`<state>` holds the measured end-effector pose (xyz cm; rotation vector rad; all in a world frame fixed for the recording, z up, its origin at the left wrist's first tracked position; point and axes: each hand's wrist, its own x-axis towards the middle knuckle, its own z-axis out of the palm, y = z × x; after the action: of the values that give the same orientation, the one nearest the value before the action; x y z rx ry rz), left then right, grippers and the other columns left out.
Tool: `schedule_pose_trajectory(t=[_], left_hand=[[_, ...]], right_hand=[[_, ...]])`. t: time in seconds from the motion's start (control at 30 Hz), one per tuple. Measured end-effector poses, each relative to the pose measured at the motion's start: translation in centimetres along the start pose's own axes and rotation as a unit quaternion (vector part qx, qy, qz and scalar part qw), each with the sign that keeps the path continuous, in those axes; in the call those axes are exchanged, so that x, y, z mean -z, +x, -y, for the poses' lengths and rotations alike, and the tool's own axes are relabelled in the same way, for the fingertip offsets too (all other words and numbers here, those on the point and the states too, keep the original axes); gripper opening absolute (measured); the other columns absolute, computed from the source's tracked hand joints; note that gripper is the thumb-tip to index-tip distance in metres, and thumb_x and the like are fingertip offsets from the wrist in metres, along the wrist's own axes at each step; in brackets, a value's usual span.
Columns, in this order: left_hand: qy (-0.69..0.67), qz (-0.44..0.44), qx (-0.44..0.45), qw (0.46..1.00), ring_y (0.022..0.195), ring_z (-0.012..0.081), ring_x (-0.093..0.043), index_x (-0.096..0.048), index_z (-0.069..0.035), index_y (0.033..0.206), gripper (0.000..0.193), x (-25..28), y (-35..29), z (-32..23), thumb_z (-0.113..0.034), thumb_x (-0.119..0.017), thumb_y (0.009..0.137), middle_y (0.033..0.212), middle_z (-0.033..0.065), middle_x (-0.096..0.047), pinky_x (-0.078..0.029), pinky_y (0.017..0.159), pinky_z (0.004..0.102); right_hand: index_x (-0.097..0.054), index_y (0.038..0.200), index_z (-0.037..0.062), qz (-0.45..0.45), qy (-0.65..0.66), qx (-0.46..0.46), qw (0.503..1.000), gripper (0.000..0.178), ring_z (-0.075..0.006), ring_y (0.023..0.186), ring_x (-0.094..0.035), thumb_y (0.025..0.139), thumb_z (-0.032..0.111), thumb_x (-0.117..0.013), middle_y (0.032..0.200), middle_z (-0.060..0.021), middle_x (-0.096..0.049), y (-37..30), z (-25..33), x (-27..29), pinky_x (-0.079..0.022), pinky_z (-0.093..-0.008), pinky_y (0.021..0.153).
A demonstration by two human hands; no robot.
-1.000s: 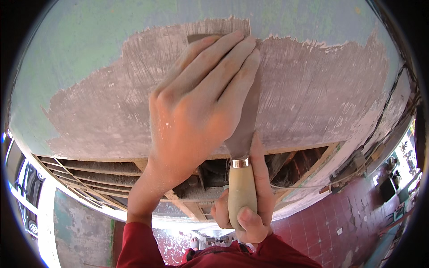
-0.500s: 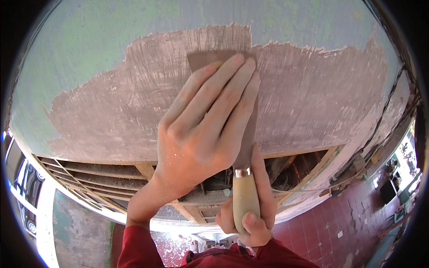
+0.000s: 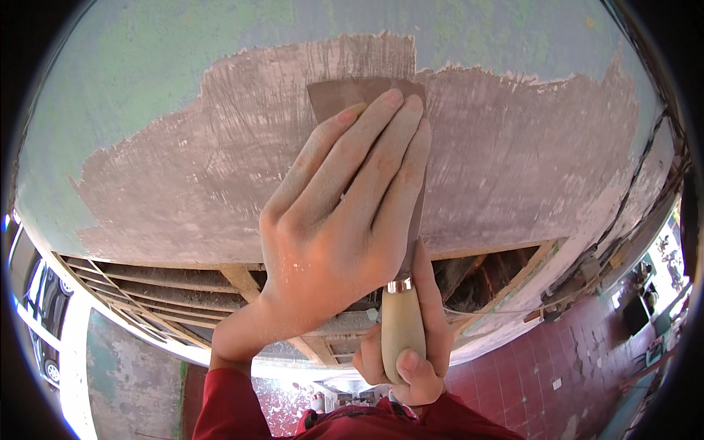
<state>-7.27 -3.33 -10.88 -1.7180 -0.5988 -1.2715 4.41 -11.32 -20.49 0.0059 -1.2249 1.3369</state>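
Observation:
A wide scraper blade (image 3: 345,95) lies flat against a wall where green paint has been scraped off to a brownish patch (image 3: 513,169). My left hand (image 3: 337,213) presses its fingers flat on the blade, fingertips near the blade's top edge. My right hand (image 3: 407,352) grips the scraper's pale wooden handle (image 3: 401,330) from below, thumb over its end. A metal collar joins handle and blade. Both sleeves are red.
Green painted wall (image 3: 147,81) surrounds the scraped patch. Below it is an opening with wooden slats and beams (image 3: 176,293). A red tiled floor (image 3: 572,359) lies at the lower right, with dark objects near the right rim.
The scraper and both hands have slid down the wall, so more of the blade's top shows above my left fingertips and a freshly scraped strip appears above it.

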Motion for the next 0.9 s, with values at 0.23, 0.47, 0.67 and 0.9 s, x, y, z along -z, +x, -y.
schedule_pose_trajectory(t=[0.23, 0.47, 0.67, 0.9], left_hand=[[-0.016, -0.019, -0.002, 1.0, 0.117, 0.0306, -0.069, -0.075, 0.001, 0.109, 0.033, -0.5, 1.0, 0.2, -0.007, -0.068, 0.078, 0.116, 0.0128, -0.074, -0.054, 0.101, 0.0453], [-0.024, -0.014, 0.005, 1.0, 0.116, 0.0315, -0.069, -0.075, 0.003, 0.108, 0.032, -0.2, 1.0, 0.0, -0.006, -0.067, 0.078, 0.116, 0.0135, -0.074, -0.054, 0.101, 0.0458], [-0.026, -0.017, 0.001, 1.0, 0.116, 0.0316, -0.069, -0.075, 0.003, 0.108, 0.033, -0.1, 0.9, 0.1, -0.006, -0.067, 0.077, 0.116, 0.0139, -0.074, -0.054, 0.101, 0.0456], [-0.024, -0.013, 0.01, 1.0, 0.117, 0.0311, -0.069, -0.075, 0.002, 0.108, 0.032, -0.1, 0.6, -0.1, -0.006, -0.068, 0.078, 0.116, 0.0134, -0.074, -0.054, 0.101, 0.0451]], right_hand=[[0.014, 0.159, -0.0048, 0.018, 0.022, 0.011, 1.0, 0.089, -0.0089, 0.06, -0.05, 0.097, 0.015, -0.047, 0.139, -0.0275, -0.047, 0.8, 0.1, 0.0, -0.041, -0.0252, 0.054], [0.015, 0.158, -0.0062, 0.009, 0.024, 0.028, 0.999, 0.089, -0.0083, 0.056, -0.049, 0.096, 0.013, -0.047, 0.127, -0.0272, -0.056, 0.7, 0.1, -0.2, -0.041, -0.0241, 0.052], [0.014, 0.158, -0.007, 0.014, 0.017, 0.024, 0.999, 0.091, -0.0079, 0.055, -0.049, 0.094, 0.013, -0.047, 0.127, -0.0284, -0.055, 0.3, -0.1, 0.1, -0.042, -0.0231, 0.053], [0.014, 0.158, -0.0073, 0.033, 0.009, 0.036, 0.999, 0.091, -0.0083, 0.055, -0.049, 0.093, 0.013, -0.046, 0.128, -0.027, -0.055, 0.4, -0.5, 0.4, -0.042, -0.0241, 0.053]])
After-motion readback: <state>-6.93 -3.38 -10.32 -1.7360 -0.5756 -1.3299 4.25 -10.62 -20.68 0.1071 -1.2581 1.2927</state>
